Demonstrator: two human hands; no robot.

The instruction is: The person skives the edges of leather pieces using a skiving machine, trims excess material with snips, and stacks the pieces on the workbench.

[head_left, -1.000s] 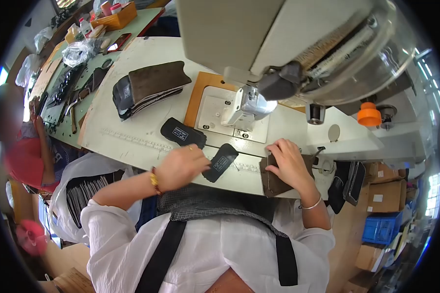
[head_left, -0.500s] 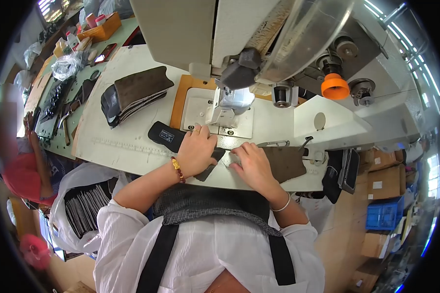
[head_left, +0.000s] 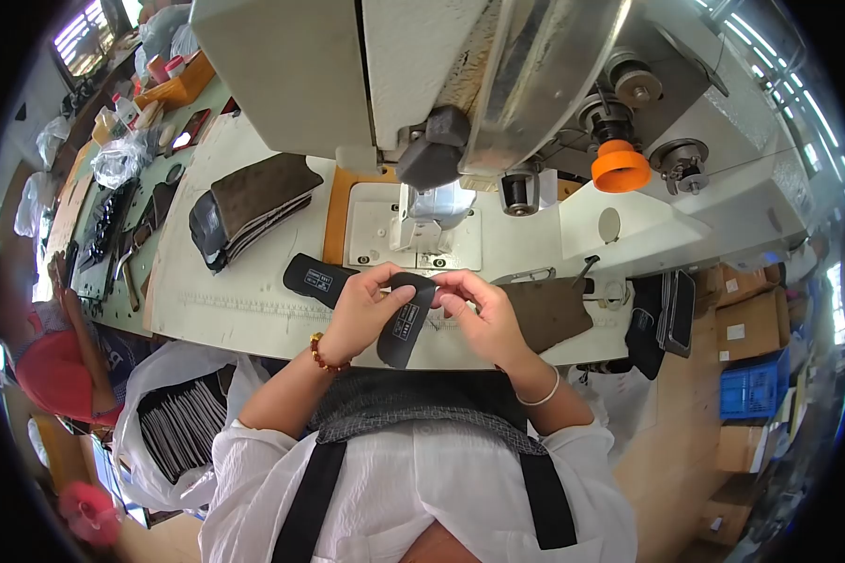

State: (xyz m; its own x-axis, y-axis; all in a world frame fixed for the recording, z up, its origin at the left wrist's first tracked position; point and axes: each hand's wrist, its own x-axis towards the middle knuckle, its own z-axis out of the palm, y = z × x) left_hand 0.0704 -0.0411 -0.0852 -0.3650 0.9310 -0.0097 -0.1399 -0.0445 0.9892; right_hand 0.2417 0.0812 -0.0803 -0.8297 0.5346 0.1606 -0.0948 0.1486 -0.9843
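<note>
Just above the table's front edge, a small dark fabric piece [head_left: 402, 349] with white print is raised and folded over. My left hand [head_left: 371, 311] is closed on it, thumb on the near face. At its upper right edge, my right hand [head_left: 486, 324] pinches with thumb and fingers. Partly behind my left hand lies a black printed piece [head_left: 315, 280], flat on the white tabletop [head_left: 244, 324]. A larger brown piece [head_left: 556, 311] lies right of my right hand, which hides its left end.
The sewing machine's needle area [head_left: 422, 235] stands beyond my hands, with an orange knob [head_left: 620, 166] above right. A stack of brown and black pieces [head_left: 265, 192] sits at the left. A plastic bag [head_left: 141, 375] holds more pieces. Another person [head_left: 61, 361] sits far left.
My hands have lifted the small dark piece from the tabletop and turned its printed face into view. My right hand has come left to its edge. The camera view has shifted slightly.
</note>
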